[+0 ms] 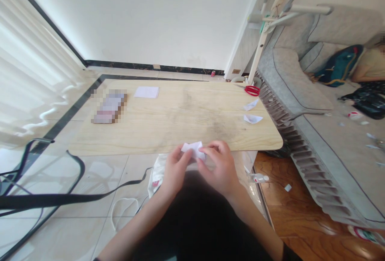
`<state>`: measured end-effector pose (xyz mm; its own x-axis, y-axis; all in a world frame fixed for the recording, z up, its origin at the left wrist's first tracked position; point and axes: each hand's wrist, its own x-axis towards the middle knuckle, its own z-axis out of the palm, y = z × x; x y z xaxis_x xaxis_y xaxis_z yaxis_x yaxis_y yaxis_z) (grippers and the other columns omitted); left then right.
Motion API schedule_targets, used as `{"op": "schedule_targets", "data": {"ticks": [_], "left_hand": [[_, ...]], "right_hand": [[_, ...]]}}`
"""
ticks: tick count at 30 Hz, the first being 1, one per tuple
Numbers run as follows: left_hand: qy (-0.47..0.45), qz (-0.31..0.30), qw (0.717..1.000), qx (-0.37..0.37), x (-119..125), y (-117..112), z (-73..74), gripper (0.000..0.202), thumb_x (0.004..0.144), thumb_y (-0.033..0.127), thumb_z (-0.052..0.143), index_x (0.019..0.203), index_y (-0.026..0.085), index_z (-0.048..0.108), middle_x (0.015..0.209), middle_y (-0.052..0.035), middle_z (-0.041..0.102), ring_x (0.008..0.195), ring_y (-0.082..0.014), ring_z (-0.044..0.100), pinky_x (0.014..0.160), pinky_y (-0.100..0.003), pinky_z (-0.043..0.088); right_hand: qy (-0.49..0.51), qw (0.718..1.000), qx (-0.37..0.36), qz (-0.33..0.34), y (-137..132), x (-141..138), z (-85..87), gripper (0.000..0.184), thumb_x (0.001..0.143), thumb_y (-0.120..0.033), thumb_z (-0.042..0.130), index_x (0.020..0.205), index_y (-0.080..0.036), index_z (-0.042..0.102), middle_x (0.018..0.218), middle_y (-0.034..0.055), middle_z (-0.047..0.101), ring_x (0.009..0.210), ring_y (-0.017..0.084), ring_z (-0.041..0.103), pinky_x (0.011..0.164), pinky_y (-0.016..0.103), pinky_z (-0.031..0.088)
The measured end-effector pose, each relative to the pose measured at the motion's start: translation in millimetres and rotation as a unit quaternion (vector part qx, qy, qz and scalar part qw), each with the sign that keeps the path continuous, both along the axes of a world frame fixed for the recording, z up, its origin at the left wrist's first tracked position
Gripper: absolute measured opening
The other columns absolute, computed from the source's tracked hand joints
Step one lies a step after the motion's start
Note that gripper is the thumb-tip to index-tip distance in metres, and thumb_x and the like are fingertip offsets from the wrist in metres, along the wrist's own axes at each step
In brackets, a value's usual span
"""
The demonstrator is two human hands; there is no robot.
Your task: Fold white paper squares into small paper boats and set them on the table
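Between both hands, at the near edge of the wooden table (168, 124), is a small piece of folded white paper (195, 148). My left hand (178, 164) pinches its left side with thumb and fingers. On its right side, my right hand (219, 164) grips it between thumb and fingertips. Part of the paper is hidden behind the fingers. Two folded white paper shapes, one paper boat (253, 119) and another folded paper (251, 105), lie on the table's right end. Beyond them rest red-handled scissors (252, 90).
A stack of white paper (146, 92) lies at the table's back left, beside a blurred-out flat object (110, 108). Black straps (75, 199) hang at the left. A grey sofa (300, 76) stands at the right, with a person seated there near a teal backpack (341, 66).
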<state>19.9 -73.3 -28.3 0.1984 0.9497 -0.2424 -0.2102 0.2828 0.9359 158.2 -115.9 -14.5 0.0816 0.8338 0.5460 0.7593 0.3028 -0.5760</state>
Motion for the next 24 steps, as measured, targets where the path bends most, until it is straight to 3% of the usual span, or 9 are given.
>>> {"op": "schedule_targets", "data": {"ticks": [3,5,8,12,19,24], "left_hand": [[-0.067,0.033,0.996,-0.047,2.8,-0.2,-1.9,0.025,0.075,0.033,0.073,0.089,0.015,0.063,0.074,-0.0002,0.070,0.067,-0.0142,0.065,0.062,-0.024,0.051],[-0.095,0.037,0.993,-0.060,4.1,-1.0,-0.2,0.024,0.073,0.031,0.075,0.085,0.016,0.061,0.071,0.0012,0.068,0.066,-0.0134,0.065,0.062,-0.024,0.051],[-0.122,0.028,0.989,-0.074,4.4,-0.9,3.2,0.022,0.072,0.029,0.075,0.080,0.015,0.060,0.071,0.0006,0.067,0.067,-0.0142,0.066,0.065,-0.026,0.053],[-0.112,0.008,0.990,-0.084,2.3,1.0,4.9,0.023,0.070,0.030,0.076,0.078,0.014,0.061,0.069,-0.0001,0.067,0.064,-0.0151,0.066,0.063,-0.027,0.054],[-0.095,-0.022,0.991,-0.089,-3.0,2.1,5.4,0.031,0.069,0.032,0.079,0.088,0.016,0.059,0.071,0.0009,0.069,0.061,-0.0146,0.067,0.058,-0.027,0.057],[-0.041,-0.057,0.996,-0.048,-7.3,2.7,3.8,0.031,0.074,0.035,0.075,0.095,0.014,0.065,0.075,-0.0029,0.071,0.065,-0.0173,0.068,0.060,-0.030,0.059]], "right_hand": [[-0.004,1.000,0.000,0.031,1.6,-1.1,-5.8,0.034,0.079,-0.021,0.067,0.113,-0.024,0.063,0.120,0.0127,0.058,0.109,0.029,0.058,0.093,0.046,0.049],[0.013,0.999,0.002,0.053,3.0,-1.5,-9.8,0.037,0.081,-0.016,0.065,0.117,-0.025,0.060,0.117,0.0110,0.061,0.111,0.027,0.058,0.095,0.045,0.049],[0.047,0.997,0.016,0.054,4.1,-0.4,-14.9,0.028,0.084,-0.013,0.063,0.109,-0.025,0.063,0.106,0.0081,0.066,0.101,0.023,0.063,0.089,0.040,0.052],[0.077,0.995,0.005,0.067,3.1,3.1,-17.7,0.017,0.084,-0.016,0.065,0.098,-0.025,0.067,0.102,0.0069,0.068,0.095,0.022,0.066,0.083,0.037,0.054],[0.105,0.991,-0.007,0.080,1.5,7.5,-18.8,0.018,0.082,-0.018,0.066,0.099,-0.025,0.068,0.104,0.0071,0.068,0.097,0.023,0.066,0.084,0.037,0.054],[0.123,0.988,-0.018,0.096,0.9,10.5,-20.2,0.019,0.082,-0.017,0.066,0.099,-0.025,0.066,0.102,0.0056,0.069,0.095,0.022,0.066,0.084,0.036,0.053]]}}
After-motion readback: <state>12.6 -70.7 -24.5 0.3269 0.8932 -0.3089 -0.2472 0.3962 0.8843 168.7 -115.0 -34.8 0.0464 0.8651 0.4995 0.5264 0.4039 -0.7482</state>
